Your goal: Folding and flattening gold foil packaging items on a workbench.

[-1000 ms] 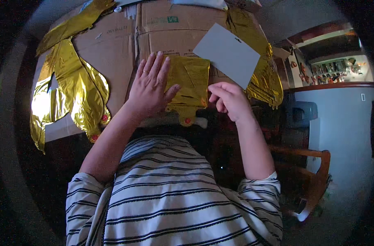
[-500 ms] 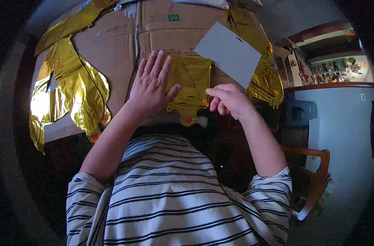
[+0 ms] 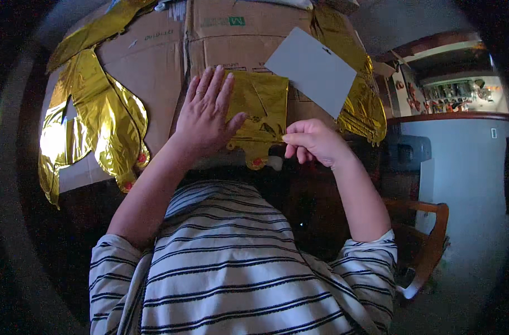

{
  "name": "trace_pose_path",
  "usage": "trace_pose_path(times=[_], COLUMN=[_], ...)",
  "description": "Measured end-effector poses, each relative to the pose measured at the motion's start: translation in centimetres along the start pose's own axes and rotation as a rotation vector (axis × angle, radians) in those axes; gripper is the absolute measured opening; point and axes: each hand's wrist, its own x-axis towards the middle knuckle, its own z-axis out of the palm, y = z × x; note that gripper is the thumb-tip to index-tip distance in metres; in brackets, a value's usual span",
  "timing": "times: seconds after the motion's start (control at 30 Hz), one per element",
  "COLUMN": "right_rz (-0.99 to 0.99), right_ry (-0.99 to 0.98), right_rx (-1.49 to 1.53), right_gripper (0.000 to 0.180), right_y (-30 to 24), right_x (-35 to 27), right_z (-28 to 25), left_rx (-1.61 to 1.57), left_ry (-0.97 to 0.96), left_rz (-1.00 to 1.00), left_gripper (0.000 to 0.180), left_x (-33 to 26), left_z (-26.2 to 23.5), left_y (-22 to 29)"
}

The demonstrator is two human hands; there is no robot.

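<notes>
A folded gold foil balloon (image 3: 265,100) lies on the near edge of the brown cardboard (image 3: 151,78), with a red-marked tab hanging at its lower edge. My left hand (image 3: 205,114) rests flat, fingers stretched out, across the balloon's left side and the cardboard beside it. At the lower right corner of the foil, my right hand (image 3: 317,142) is closed in a pinch on the balloon's edge, thumb against forefinger. A plain pale card (image 3: 313,70) with a small slot lies just beyond the right hand, its corner close to the foil.
Another gold foil balloon (image 3: 106,117) spreads over the left of the cardboard and droops past its near edge. More gold foil (image 3: 363,106) hangs over the right side. A wooden chair (image 3: 436,223) stands on the right, beside a pale half wall (image 3: 461,162).
My right hand has shifted slightly down toward me at the balloon's corner, and the lower part of the foil has creased. My left hand stays in place.
</notes>
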Motion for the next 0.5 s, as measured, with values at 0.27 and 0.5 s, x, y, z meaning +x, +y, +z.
trace_pose_path(times=[0.27, 0.5], right_rz=[-0.035, -0.091], right_ry=[0.03, 0.053], right_rx=[-0.1, -0.035], right_gripper=[0.018, 0.016], right_y=[0.0, 1.1], right_x=[-0.2, -0.1], right_z=[0.5, 0.8], left_rx=[0.017, 0.019], left_ry=[-0.006, -0.03], left_rz=[0.003, -0.006], left_gripper=[0.077, 0.076], left_x=[0.0, 0.1], left_z=[0.2, -0.1], left_y=[-0.2, 0.2])
